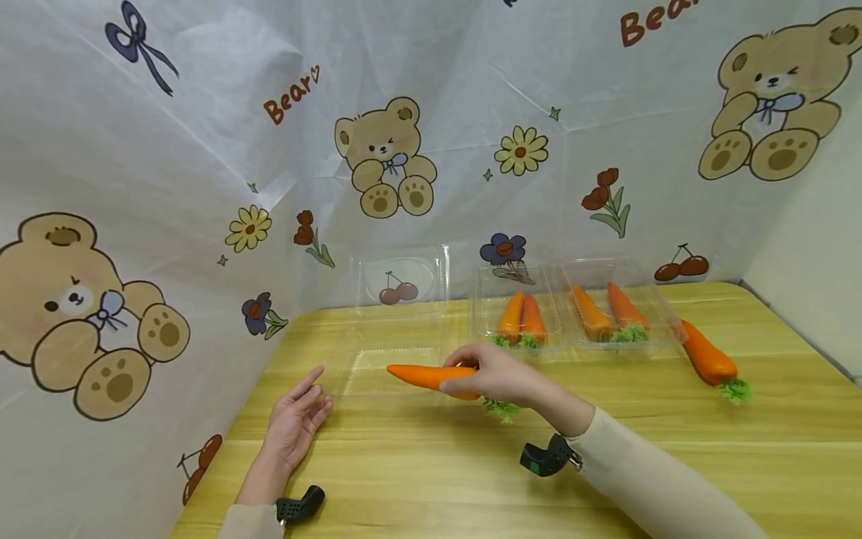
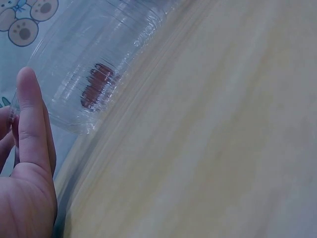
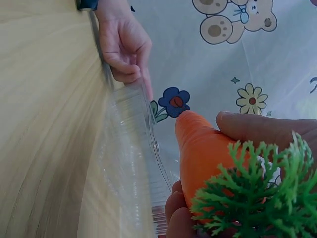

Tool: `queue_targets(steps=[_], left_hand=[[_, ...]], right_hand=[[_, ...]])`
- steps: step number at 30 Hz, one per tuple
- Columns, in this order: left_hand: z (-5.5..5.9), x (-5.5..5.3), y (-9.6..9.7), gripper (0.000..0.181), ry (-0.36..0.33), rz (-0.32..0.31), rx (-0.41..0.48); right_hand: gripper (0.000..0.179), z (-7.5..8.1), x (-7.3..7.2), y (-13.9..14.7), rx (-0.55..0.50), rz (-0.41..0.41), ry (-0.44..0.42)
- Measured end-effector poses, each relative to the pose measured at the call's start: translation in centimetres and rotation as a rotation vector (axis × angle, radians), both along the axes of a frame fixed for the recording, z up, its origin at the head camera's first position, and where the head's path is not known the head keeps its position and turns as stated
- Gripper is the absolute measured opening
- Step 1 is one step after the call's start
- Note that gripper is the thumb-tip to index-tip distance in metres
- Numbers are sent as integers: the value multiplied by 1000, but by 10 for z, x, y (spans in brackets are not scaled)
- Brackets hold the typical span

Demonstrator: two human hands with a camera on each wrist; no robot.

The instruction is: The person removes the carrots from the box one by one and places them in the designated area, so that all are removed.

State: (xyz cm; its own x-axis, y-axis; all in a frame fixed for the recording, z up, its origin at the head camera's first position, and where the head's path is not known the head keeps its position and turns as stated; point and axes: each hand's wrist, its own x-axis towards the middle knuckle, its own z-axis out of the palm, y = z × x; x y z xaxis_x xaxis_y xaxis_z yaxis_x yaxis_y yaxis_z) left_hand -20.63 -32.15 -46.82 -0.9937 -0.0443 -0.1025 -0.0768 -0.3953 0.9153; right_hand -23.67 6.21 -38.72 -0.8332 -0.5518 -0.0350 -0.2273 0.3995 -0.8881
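Observation:
My right hand grips an orange carrot by its thick end, fingers on top and thumb on the near side. The carrot lies nearly level over an open clear plastic box, its tip pointing left. Green leaves stick out behind the grip in the right wrist view. My left hand is beside the box's left side with its fingers loosely extended, fingertips close to the rim in the right wrist view. It holds nothing. The box's raised lid leans back toward the printed cloth.
Two more clear boxes stand at the back right: one box with two carrots, another box with two carrots. A loose carrot lies right of them. A bear-printed cloth hangs behind the wooden table.

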Motion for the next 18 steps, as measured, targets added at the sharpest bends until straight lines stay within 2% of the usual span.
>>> queue_targets(steps=[10,18], left_hand=[[-3,0,0,52,9,0,-3],[-1,-1,0,60,14,-14,4]], right_hand=[[27,1,2,17,45,-44,23],[25,2,2,31,61,-61,43]])
